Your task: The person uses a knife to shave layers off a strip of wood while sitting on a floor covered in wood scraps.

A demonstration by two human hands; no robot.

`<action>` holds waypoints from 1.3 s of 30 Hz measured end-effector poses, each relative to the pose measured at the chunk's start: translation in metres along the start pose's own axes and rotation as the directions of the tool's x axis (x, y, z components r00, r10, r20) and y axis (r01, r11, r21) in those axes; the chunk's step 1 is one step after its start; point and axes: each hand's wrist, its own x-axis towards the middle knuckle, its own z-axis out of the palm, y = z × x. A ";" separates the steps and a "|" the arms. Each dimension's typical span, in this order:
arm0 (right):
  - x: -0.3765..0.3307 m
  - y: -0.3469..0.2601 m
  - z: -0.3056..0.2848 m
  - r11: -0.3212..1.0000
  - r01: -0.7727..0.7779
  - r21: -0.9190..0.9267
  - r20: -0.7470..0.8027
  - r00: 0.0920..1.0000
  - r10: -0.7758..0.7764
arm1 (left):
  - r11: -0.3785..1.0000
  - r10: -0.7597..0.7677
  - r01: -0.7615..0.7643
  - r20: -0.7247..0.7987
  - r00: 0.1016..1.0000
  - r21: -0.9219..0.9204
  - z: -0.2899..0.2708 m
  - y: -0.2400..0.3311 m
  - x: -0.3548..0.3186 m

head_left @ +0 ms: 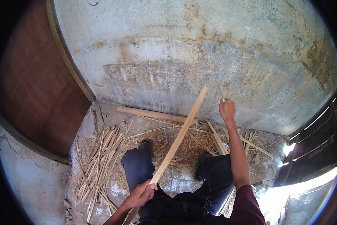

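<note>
A long, pale bamboo slat [179, 140] slants up and away from my lap, its far end standing out before the wall. My left hand [141, 194] is closed around its lower part, thumb on top. Raised to the right of the slat's far end, my right hand [227, 109] grips a knife [219, 90] with a bit of green handle showing. The thin blade points up and slightly left, apart from the slat. Most of the knife's handle is hidden in my fist.
Thin bamboo sticks [97, 161] lie heaped at my left. Shavings [172, 148] cover the floor between my feet. A thick bamboo pole [149, 114] lies along the stained wall [168, 56]. Wider strips [218, 138] rest by my right leg. A brown door panel [37, 82] stands far left.
</note>
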 end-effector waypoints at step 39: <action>-0.140 -0.105 -0.023 0.427 0.558 0.712 0.144 0.480 -0.866 | 0.919 -0.014 0.000 -0.032 0.999 -0.393 -0.029 0.056 0.100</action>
